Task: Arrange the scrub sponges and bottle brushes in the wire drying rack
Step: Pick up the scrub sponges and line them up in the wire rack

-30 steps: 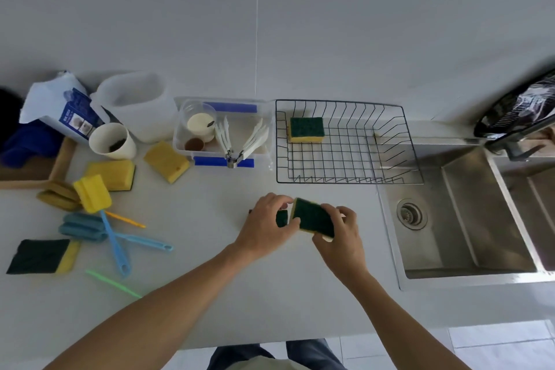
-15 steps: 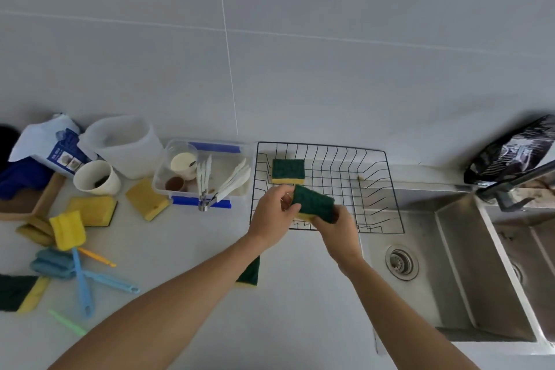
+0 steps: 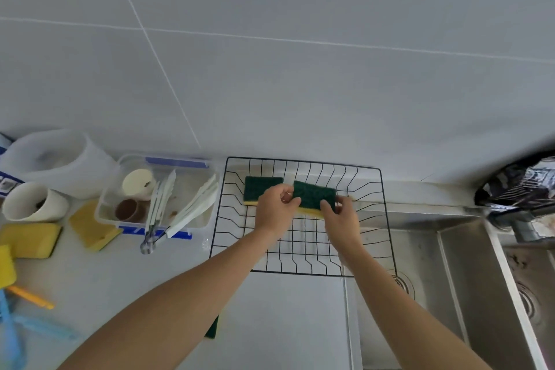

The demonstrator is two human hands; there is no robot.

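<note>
Green-topped sponge (image 3: 313,195) pinched by left hand (image 3: 274,209) and right hand (image 3: 341,215) over wire rack (image 3: 387,219); second sponge (image 3: 259,188) just left; plastic tub (image 3: 162,204) further left; sink (image 3: 450,264) right; white counter.

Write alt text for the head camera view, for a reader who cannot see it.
Two bare hands, left hand and right hand, hold a green-topped scrub sponge over the back of a black wire drying rack, beside another sponge already lying there. More yellow sponges wait on the white counter at left; a steel sink sits right.
</note>
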